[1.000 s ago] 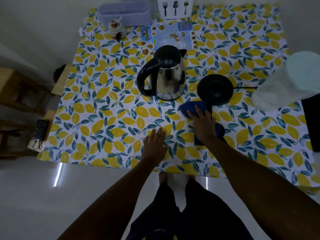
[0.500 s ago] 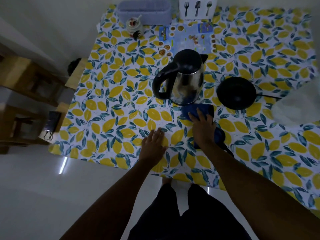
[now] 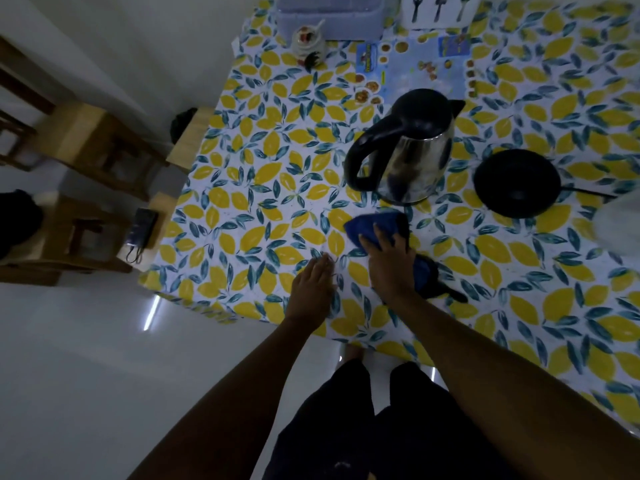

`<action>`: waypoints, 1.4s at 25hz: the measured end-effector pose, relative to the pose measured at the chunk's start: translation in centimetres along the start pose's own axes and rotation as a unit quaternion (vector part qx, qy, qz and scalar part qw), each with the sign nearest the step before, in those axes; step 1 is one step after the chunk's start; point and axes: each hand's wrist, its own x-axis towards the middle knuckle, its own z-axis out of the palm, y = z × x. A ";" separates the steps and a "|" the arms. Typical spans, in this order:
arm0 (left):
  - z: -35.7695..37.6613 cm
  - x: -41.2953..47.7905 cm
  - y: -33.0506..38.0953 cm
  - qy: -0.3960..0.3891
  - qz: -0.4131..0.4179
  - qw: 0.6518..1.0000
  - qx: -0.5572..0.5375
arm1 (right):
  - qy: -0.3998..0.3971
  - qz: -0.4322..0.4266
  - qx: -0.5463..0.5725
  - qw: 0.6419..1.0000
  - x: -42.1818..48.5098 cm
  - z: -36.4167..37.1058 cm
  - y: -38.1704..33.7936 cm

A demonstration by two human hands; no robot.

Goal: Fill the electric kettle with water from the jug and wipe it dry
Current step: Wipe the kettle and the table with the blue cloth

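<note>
A: Where's the kettle [image 3: 412,150] right now?

B: Upright on the lemon-print tablecloth [image 3: 242,209], off its black base [image 3: 517,183], which sits just beside it. Lid looks shut.

A: And your 2 hands?

B: Your right hand [image 3: 386,265] lies flat on the blue cloth [image 3: 375,225], fingers spread, pressing rather than gripping. Your left hand [image 3: 313,282] rests open on the table, holding nothing.

A: How will things handle?

B: The cloth is soft and bunches easily; gather it in your palm. If filled, the kettle is likely heavy, its steel wall slick, so take it by the black handle [image 3: 360,161] while you wipe.
</note>
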 end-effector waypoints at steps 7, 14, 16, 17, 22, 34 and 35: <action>1.1 0.5 3.4 -0.014 0.052 0.998 0.027 | 0.028 -0.028 -0.069 0.997 -11.1 1.5 7.8; 2.2 3.3 13.3 -0.089 0.166 0.982 0.030 | 0.040 0.218 -0.048 0.974 -12.4 -0.8 18.8; 2.2 3.4 16.2 -0.085 0.188 0.978 0.043 | 0.030 0.170 -0.054 0.984 -15.5 0.1 20.1; 2.0 3.2 17.4 -0.079 0.196 0.976 0.045 | 0.032 0.156 -0.052 0.986 -16.6 0.4 21.0; 3.1 3.6 21.2 -0.054 0.196 0.978 0.053 | 0.073 0.203 0.005 0.976 -17.0 -0.3 22.8; -0.7 4.5 19.2 0.048 0.190 0.981 -0.001 | 0.114 0.107 0.036 0.987 -12.2 -4.0 20.2; -1.8 4.9 18.1 0.067 0.184 0.981 0.000 | 0.128 0.083 0.043 0.987 -10.5 -5.1 19.1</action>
